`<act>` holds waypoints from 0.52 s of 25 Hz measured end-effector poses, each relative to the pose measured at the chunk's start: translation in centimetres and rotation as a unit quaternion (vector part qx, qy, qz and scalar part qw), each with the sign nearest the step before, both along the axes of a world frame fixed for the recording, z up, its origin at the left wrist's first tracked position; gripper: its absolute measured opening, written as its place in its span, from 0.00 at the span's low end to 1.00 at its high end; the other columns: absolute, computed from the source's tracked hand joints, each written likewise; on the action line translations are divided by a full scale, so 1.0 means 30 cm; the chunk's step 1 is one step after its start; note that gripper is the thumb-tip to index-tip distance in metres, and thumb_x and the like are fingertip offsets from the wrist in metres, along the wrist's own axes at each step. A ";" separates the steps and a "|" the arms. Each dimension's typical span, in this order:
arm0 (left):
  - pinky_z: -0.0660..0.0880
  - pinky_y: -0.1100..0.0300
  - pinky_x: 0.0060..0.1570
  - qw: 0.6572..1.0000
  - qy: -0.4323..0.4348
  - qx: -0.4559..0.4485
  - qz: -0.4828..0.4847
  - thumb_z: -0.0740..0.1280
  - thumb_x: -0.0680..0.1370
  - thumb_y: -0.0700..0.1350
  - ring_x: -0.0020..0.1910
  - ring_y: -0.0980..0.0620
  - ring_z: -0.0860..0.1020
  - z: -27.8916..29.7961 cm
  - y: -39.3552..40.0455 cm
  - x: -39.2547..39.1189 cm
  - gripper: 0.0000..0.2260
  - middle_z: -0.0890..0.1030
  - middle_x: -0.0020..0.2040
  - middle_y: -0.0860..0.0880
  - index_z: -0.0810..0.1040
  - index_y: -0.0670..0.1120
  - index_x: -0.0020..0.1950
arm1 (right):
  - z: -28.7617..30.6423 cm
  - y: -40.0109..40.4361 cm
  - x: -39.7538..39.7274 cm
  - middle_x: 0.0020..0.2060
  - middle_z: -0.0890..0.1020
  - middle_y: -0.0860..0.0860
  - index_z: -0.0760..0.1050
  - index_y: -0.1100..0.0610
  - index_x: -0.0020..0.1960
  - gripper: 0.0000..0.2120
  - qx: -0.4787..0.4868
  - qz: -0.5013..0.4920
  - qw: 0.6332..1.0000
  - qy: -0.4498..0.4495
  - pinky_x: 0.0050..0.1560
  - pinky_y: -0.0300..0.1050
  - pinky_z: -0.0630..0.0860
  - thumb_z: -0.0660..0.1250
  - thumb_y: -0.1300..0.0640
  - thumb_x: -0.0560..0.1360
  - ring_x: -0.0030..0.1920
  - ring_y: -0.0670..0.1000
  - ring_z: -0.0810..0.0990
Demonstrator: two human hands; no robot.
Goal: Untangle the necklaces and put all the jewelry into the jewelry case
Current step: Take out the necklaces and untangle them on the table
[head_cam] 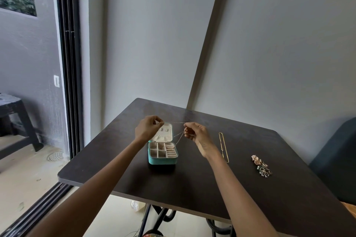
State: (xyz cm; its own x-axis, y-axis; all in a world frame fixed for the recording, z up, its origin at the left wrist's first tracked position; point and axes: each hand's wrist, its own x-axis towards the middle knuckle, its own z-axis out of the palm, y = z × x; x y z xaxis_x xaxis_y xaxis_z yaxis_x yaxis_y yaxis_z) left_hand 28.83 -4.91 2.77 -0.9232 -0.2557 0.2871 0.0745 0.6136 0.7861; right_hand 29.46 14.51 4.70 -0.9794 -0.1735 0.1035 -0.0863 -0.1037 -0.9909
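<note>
Stretching a thin silver necklace (176, 122) taut above the open case, the person has both hands up over the table (192, 183). Left hand (147, 128) pinches one end of the chain between thumb and fingertips, fingers curled in tight. Right hand (196, 133) pinches the other part, and a small reddish piece, maybe a pendant, sits at those fingertips, though it is too small to say for sure. From the right hand a loop of chain drops down toward the teal jewelry case (162, 157), whose lid stands open with its pale lining showing and its divided tray facing up. Whether the hanging loop touches the tray cannot be told from here.

Off to the right, a gold chain (223, 147) lies straight on the tabletop, well apart from the case, and further right a small heap of earrings and trinkets (261, 165) waits near the table's edge. So the job looks roughly at its middle: one necklace in hand, the rest not yet stowed.

The risks now? Pulling the two ends too hard could tighten any knot left in the chain, or snap such a fine link. Letting the dangling loop snag on a tray divider could tug the light case along the table. A slack pinch could drop the chain into a fresh tangle
</note>
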 end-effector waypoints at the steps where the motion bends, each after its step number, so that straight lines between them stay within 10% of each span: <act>1: 0.68 0.61 0.36 1.000 -0.008 0.005 0.011 0.66 0.76 0.52 0.44 0.52 0.80 -0.006 0.002 0.001 0.06 0.83 0.44 0.51 0.80 0.52 0.47 | 0.001 -0.003 0.003 0.30 0.78 0.49 0.79 0.59 0.41 0.06 0.001 0.006 1.000 -0.002 0.40 0.38 0.75 0.66 0.61 0.76 0.34 0.46 0.75; 6: 0.71 0.56 0.40 1.000 -0.004 0.029 -0.003 0.64 0.79 0.47 0.48 0.46 0.80 -0.032 0.020 0.013 0.03 0.82 0.53 0.47 0.75 0.50 0.51 | -0.005 -0.005 0.005 0.33 0.78 0.49 0.81 0.58 0.48 0.06 0.040 0.046 0.998 0.010 0.42 0.37 0.77 0.65 0.60 0.77 0.35 0.43 0.76; 13: 0.67 0.58 0.38 0.987 -0.003 -0.032 -0.156 0.62 0.78 0.44 0.34 0.54 0.74 -0.036 0.040 0.032 0.11 0.77 0.36 0.56 0.78 0.58 0.42 | 0.032 -0.023 -0.003 0.32 0.74 0.50 0.75 0.57 0.52 0.11 0.170 0.026 0.985 0.017 0.33 0.37 0.70 0.56 0.66 0.78 0.31 0.45 0.71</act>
